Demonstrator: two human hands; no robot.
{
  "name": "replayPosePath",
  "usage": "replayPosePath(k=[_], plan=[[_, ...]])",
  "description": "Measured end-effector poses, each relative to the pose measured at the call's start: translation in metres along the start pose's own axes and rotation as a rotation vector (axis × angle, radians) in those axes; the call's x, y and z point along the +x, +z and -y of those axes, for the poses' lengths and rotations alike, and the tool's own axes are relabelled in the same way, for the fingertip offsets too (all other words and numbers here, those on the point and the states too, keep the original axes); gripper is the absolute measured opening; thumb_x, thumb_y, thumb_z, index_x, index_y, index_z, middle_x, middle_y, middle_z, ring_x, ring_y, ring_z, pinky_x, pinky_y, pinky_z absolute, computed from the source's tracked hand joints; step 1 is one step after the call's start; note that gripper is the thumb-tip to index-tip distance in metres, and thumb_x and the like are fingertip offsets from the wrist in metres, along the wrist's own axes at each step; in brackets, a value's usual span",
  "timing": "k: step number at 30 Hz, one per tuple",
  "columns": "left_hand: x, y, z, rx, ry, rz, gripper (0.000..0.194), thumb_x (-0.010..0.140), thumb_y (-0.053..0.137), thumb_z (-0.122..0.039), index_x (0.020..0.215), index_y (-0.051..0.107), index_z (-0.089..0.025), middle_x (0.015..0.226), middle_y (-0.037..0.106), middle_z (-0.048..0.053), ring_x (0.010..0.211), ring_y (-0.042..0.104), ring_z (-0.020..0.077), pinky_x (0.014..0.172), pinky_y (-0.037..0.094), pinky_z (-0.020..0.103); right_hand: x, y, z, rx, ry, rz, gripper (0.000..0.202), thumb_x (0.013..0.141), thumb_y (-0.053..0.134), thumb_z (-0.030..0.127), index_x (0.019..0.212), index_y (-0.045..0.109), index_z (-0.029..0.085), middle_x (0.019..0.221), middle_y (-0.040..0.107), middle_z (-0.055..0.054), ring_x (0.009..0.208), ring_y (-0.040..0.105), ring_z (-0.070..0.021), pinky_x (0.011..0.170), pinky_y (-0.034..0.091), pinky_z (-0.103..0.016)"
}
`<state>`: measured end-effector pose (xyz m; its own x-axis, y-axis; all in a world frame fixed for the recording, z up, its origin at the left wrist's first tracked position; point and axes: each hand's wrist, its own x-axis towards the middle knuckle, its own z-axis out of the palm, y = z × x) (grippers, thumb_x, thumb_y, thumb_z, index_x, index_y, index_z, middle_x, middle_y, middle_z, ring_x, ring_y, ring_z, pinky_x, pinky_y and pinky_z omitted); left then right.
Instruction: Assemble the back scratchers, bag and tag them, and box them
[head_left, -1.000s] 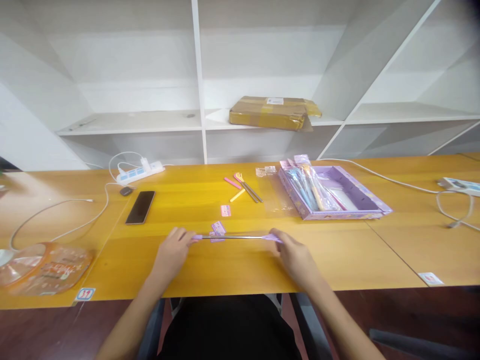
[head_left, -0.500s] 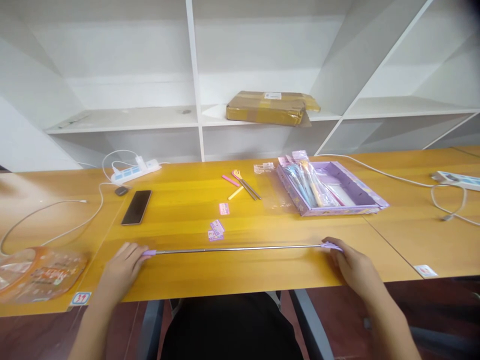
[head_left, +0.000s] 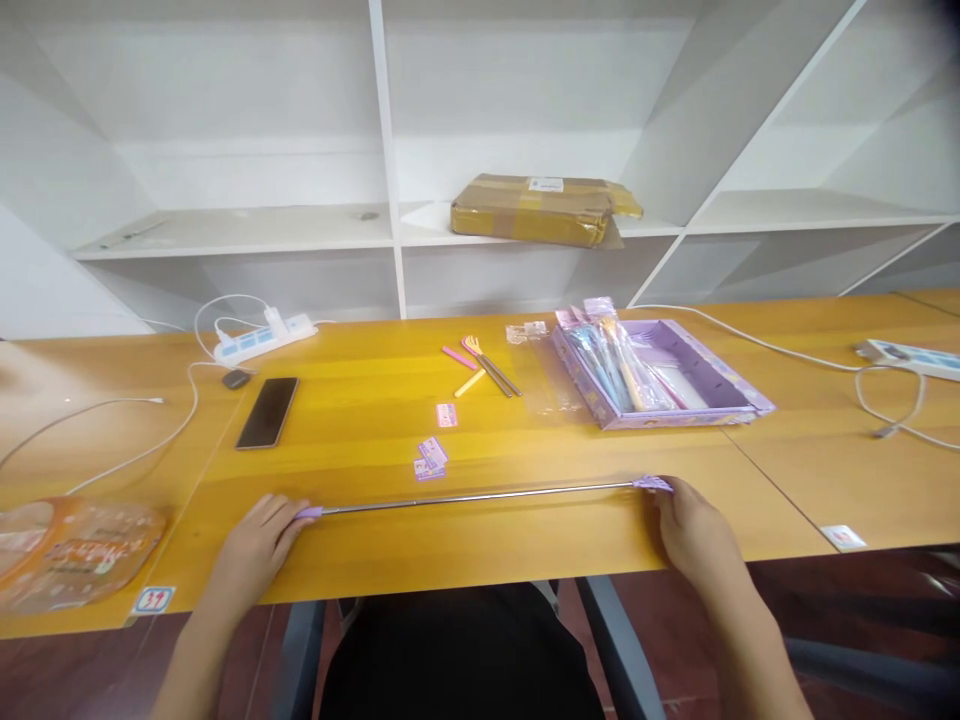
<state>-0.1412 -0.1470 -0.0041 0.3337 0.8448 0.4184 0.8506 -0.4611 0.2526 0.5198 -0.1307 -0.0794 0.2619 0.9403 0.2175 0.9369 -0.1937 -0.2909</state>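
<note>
A telescopic back scratcher [head_left: 480,497], drawn out long, stretches between my two hands just above the table's front part. My left hand [head_left: 259,545] is closed around its lilac handle. At the other end, my right hand [head_left: 694,525] grips the lilac claw head between thumb and fingers. Beyond the rod lie small printed cards [head_left: 431,458] and a pink card [head_left: 446,415]. Farther back are two short back scratchers [head_left: 495,372] with metal rods, one pink-headed and one yellow-headed, their pink and yellow handles beside them.
A purple box [head_left: 705,412] with wrapped back scratchers stands at the right, near clear plastic wrappers. On the left are a phone [head_left: 268,413], a power strip [head_left: 266,340], cables and an orange-printed plastic bag [head_left: 90,550]. A taped cardboard box [head_left: 525,210] sits on the shelf.
The back scratcher's handle end has dipped slightly and its claw end has moved a little left, bringing my hands slightly closer together. The view has shifted a little.
</note>
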Motion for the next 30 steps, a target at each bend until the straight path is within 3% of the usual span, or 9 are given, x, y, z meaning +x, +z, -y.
replayPosePath(k=[5,10,15,19,22,27,30], plan=[[0.022,0.006,-0.016,-0.048,0.007,0.077,0.037,0.111,0.048,-0.046,0.103,0.078,-0.025,0.096,0.08,0.004,0.086,0.071,0.0218,0.08,0.058,0.035,-0.003,0.003,0.021,-0.128,0.028,-0.021,0.04,0.105,0.034,0.025,0.123,0.067,0.01,0.11,0.077,-0.021,0.083,0.074,-0.0286,0.071,0.051,-0.037],[0.046,0.05,-0.072,-0.055,-0.001,0.106,0.036,0.113,0.045,-0.042,0.107,0.076,-0.025,0.099,0.079,0.002,0.09,0.07,0.0206,0.084,0.055,0.035,-0.013,0.003,0.079,-0.115,-0.032,0.081,0.036,0.108,0.034,0.02,0.125,0.064,0.01,0.111,0.077,-0.019,0.083,0.075,-0.026,0.072,0.049,-0.034],[0.057,0.086,-0.122,-0.018,-0.027,0.06,0.035,0.113,0.046,-0.041,0.104,0.076,-0.025,0.091,0.075,0.003,0.084,0.068,0.0195,0.074,0.051,0.033,-0.022,-0.002,0.148,-0.137,-0.165,0.206,0.027,0.108,0.037,0.016,0.122,0.06,0.014,0.102,0.077,-0.013,0.077,0.073,-0.0221,0.067,0.043,-0.03],[0.062,0.088,-0.125,0.085,-0.05,0.024,0.036,0.113,0.046,-0.039,0.104,0.075,-0.022,0.088,0.072,0.004,0.084,0.063,0.022,0.077,0.048,0.036,-0.031,-0.008,0.186,-0.231,-0.17,0.172,0.017,0.105,0.043,0.01,0.11,0.058,0.015,0.091,0.073,-0.01,0.068,0.071,-0.0189,0.059,0.034,-0.028],[0.063,0.088,-0.121,0.046,-0.079,0.044,0.036,0.113,0.044,-0.039,0.104,0.075,-0.021,0.092,0.072,0.004,0.086,0.062,0.0226,0.08,0.049,0.036,-0.041,-0.008,0.209,-0.268,-0.286,0.166,0.013,0.101,0.048,0.007,0.101,0.056,0.017,0.086,0.071,-0.008,0.066,0.069,-0.0186,0.057,0.03,-0.029],[0.059,0.097,-0.121,-0.006,-0.04,0.104,0.035,0.113,0.044,-0.04,0.107,0.074,-0.022,0.094,0.073,0.004,0.087,0.062,0.0226,0.08,0.049,0.036,-0.06,0.015,0.242,-0.206,-0.506,0.183,0.018,0.095,0.05,0.002,0.093,0.054,0.019,0.079,0.069,-0.006,0.063,0.067,-0.019,0.056,0.027,-0.031],[0.058,0.099,-0.119,-0.011,-0.04,0.122,0.034,0.113,0.045,-0.039,0.107,0.074,-0.022,0.094,0.073,0.004,0.089,0.062,0.0229,0.082,0.05,0.037,-0.058,0.027,0.243,-0.084,-0.558,0.176,0.013,0.102,0.05,0.009,0.096,0.055,0.02,0.08,0.071,-0.004,0.063,0.066,-0.0179,0.057,0.028,-0.031]])
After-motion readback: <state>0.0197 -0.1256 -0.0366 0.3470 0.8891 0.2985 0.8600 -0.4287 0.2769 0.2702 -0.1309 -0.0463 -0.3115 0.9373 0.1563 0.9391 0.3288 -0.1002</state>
